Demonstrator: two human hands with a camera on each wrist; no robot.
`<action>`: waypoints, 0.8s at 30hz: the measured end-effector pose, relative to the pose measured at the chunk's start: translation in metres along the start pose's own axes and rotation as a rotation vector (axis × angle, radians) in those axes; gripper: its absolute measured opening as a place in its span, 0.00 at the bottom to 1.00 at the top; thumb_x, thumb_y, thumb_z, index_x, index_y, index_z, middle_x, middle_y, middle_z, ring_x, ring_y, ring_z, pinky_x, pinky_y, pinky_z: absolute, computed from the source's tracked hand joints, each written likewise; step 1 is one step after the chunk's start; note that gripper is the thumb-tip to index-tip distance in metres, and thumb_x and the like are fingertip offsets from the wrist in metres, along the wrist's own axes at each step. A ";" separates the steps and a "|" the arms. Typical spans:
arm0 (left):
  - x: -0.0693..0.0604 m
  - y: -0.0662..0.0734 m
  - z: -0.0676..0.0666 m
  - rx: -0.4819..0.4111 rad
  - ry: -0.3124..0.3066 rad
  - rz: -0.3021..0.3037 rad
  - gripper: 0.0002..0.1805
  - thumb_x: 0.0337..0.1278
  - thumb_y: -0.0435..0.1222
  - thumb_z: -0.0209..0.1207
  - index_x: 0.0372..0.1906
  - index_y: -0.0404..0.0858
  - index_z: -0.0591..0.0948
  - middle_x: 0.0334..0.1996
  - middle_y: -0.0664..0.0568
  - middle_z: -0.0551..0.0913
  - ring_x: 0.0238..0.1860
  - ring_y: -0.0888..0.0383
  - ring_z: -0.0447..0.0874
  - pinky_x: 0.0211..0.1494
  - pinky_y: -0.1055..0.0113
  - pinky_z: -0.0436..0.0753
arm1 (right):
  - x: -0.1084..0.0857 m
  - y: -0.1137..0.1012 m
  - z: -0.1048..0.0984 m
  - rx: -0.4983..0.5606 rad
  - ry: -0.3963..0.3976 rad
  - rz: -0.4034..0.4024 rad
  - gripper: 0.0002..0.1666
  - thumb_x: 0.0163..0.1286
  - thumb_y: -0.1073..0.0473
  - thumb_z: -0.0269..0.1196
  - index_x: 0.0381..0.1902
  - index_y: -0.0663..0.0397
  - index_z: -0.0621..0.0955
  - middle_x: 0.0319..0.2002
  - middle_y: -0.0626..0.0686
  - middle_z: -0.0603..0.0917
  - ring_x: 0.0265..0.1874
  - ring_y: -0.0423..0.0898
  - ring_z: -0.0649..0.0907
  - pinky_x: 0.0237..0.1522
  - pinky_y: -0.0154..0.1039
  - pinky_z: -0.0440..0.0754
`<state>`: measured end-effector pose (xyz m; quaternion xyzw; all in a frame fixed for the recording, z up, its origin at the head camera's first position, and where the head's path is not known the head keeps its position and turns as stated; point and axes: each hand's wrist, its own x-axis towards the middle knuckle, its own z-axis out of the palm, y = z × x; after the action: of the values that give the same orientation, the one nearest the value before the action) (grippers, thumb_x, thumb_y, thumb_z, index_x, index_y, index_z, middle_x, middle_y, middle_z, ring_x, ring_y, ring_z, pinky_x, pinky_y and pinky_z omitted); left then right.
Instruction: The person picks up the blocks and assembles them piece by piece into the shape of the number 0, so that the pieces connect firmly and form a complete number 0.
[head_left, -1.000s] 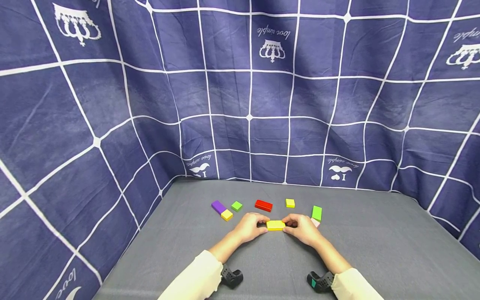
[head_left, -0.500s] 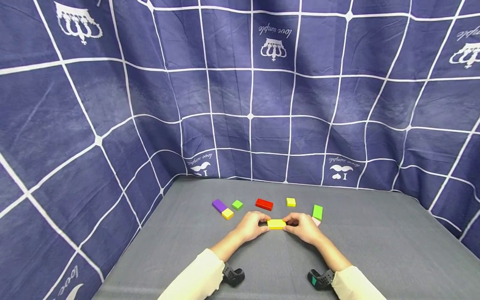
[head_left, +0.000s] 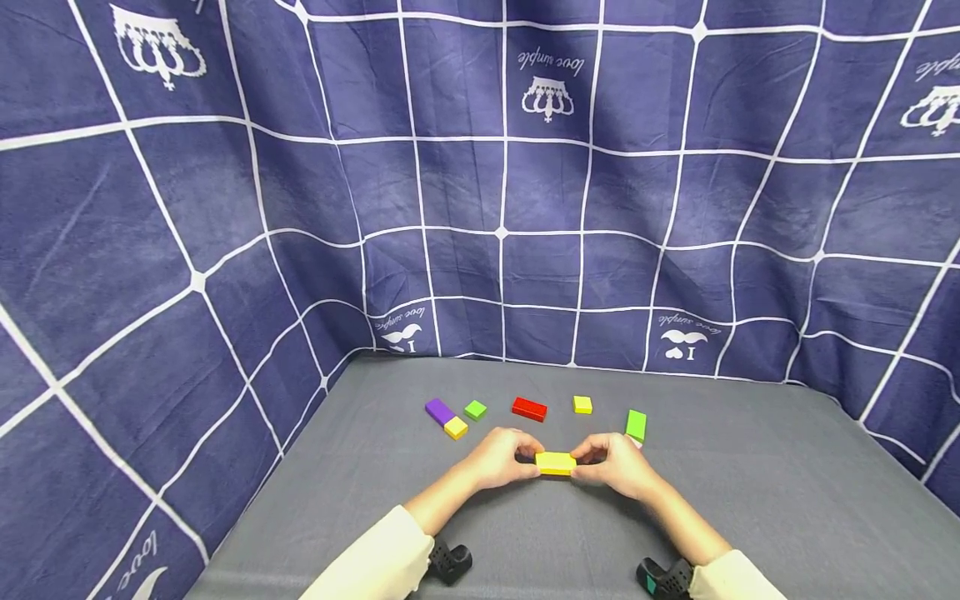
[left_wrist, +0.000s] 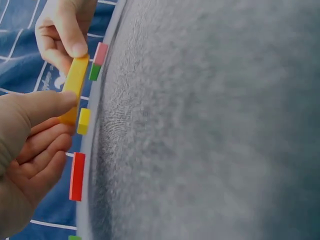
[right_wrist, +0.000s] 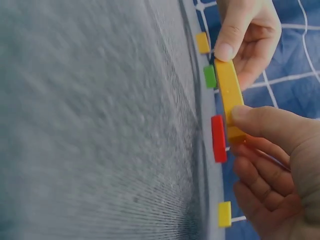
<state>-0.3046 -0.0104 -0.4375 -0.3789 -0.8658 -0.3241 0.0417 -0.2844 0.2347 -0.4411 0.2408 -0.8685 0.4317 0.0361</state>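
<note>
A long yellow block (head_left: 556,464) lies crosswise between my two hands, level in the head view. My left hand (head_left: 498,460) pinches its left end between thumb and fingers. At the other end, my right hand (head_left: 621,467) pinches it in the same way. The left wrist view shows the near thumb (left_wrist: 55,105) flat on the yellow-orange face, with the fingers beneath. In the right wrist view, the right thumb (right_wrist: 260,120) presses the block (right_wrist: 229,90) too. Its underside is hidden, though it looks raised off the grey table (head_left: 540,542).
Behind the hands lie a red block (head_left: 529,409), a small yellow block (head_left: 582,405) and a small green block (head_left: 476,410). A purple block (head_left: 439,412) touches an orange-yellow one (head_left: 456,428) at left. At right, a green block (head_left: 636,424) adjoins a partly hidden pink one (head_left: 637,442).
Both hands have drawn the yellow block a little toward me, away from the red block. The forearms have spread slightly apart. The other blocks stay where they were.
</note>
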 end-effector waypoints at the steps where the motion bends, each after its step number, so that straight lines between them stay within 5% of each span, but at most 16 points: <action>1: -0.002 0.002 -0.001 -0.005 -0.017 -0.006 0.12 0.46 0.33 0.72 0.40 0.38 0.87 0.31 0.56 0.85 0.34 0.67 0.80 0.40 0.76 0.77 | -0.003 -0.002 0.000 0.008 -0.012 -0.005 0.11 0.50 0.66 0.75 0.33 0.58 0.86 0.31 0.49 0.85 0.30 0.37 0.82 0.32 0.32 0.80; 16: -0.039 0.028 -0.017 0.028 -0.169 0.048 0.12 0.43 0.35 0.74 0.37 0.41 0.87 0.29 0.64 0.84 0.32 0.74 0.77 0.38 0.82 0.74 | -0.034 -0.031 0.010 0.063 -0.142 -0.094 0.12 0.48 0.60 0.77 0.31 0.53 0.86 0.30 0.44 0.85 0.32 0.42 0.82 0.38 0.38 0.81; 24: -0.052 0.030 -0.012 0.007 -0.173 0.045 0.12 0.41 0.35 0.74 0.35 0.42 0.86 0.27 0.63 0.82 0.32 0.73 0.76 0.37 0.83 0.73 | -0.041 -0.031 0.019 0.063 -0.165 -0.117 0.13 0.47 0.61 0.78 0.31 0.54 0.85 0.29 0.45 0.85 0.30 0.41 0.82 0.36 0.37 0.81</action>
<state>-0.2493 -0.0357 -0.4287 -0.4246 -0.8586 -0.2861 -0.0245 -0.2316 0.2199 -0.4413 0.3269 -0.8389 0.4347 -0.0179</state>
